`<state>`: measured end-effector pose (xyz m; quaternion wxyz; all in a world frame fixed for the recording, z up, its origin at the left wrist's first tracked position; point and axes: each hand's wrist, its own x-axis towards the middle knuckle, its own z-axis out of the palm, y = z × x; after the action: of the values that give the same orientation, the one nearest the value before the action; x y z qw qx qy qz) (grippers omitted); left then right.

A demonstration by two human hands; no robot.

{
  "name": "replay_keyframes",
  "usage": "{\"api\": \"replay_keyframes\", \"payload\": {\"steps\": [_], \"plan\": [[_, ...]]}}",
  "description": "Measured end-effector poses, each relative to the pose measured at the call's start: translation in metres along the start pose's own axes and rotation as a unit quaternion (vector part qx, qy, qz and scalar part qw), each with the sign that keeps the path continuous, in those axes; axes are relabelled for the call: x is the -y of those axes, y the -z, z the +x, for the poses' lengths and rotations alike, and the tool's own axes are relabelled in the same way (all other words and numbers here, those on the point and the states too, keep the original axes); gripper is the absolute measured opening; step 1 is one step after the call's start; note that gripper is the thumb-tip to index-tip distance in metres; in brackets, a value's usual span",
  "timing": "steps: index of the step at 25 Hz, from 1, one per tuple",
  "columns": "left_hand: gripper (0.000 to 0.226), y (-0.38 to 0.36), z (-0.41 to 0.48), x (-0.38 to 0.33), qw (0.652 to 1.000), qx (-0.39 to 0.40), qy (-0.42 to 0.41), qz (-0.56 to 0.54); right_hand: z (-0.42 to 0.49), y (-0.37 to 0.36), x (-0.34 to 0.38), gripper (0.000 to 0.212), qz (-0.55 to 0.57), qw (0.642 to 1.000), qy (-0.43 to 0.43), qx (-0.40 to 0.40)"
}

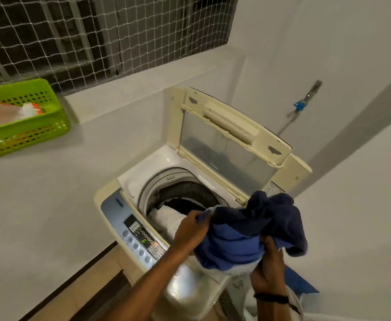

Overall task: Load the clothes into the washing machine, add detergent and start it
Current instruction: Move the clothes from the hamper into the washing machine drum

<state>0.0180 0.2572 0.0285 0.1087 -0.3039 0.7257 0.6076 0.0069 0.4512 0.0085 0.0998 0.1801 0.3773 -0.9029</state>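
The left hand (pixel 191 230) and right hand (pixel 268 267) both clutch, fingers curled, one blue bundle (pixel 254 225) over one open washer (pixel 143 163) with one white garment (pixel 169 218) inside.

Cream-yellowed top-load washing machine (pixel 280 172) with a pale blue control panel (pixel 129 230), dark navy and mid-blue bundle of clothes (pixel 254 230), lime green perforated plastic basket (pixel 27 133), white net (pixel 78 42).

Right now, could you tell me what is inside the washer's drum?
A white garment lies in the drum; the blue clothes held above it hide its near side.
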Motion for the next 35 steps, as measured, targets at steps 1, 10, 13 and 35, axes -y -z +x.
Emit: {"api": "replay_keyframes", "payload": {"steps": [1,10,13,35], "plan": [[0.052,0.018,0.009,0.002,1.000,-0.010,0.005,-0.002,0.002,-0.019,-0.015,0.076,-0.051,0.998,0.009,-0.039],[0.068,0.110,0.068,0.012,0.969,0.116,0.013,-0.216,0.004,-0.124,-0.076,0.025,-0.258,0.947,0.189,-0.038],[0.041,0.118,0.068,-0.002,0.962,0.116,0.018,-0.247,0.016,-0.129,-0.088,0.022,-0.377,0.890,0.257,-0.026],[0.038,0.113,0.240,0.021,0.924,0.236,0.262,-0.147,0.122,-0.102,-0.175,0.016,-0.126,0.954,-0.153,-0.224]]}}
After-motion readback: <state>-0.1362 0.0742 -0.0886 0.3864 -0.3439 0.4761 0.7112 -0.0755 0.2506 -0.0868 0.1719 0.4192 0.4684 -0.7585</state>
